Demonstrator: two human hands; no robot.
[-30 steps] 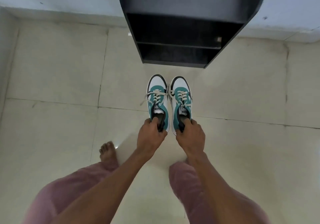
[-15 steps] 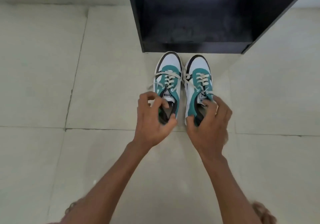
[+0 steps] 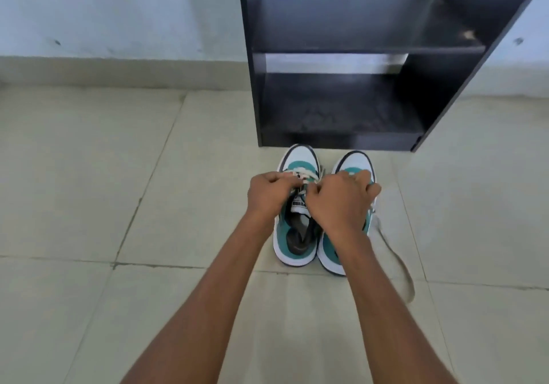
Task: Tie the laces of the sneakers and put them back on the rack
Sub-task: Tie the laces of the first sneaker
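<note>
Two teal-and-white sneakers stand side by side on the floor, toes towards the black rack (image 3: 341, 110). Over the left sneaker (image 3: 294, 247) both hands meet. My left hand (image 3: 269, 195) pinches its cream lace (image 3: 303, 175) from the left, fingers curled. My right hand (image 3: 341, 202) reaches across from the right and pinches the same lace; it covers most of the right sneaker (image 3: 355, 160). A loose lace end (image 3: 398, 259) of the right sneaker trails over the floor to the right.
The rack stands against the pale wall (image 3: 118, 12), with two dark shelves showing and nothing on them. Pale floor tiles (image 3: 89, 175) lie all around the sneakers.
The sneakers were set down in front of the rack. Both hands let go of the collars and moved forward onto the left sneaker's lace. The view dropped lower and closer.
</note>
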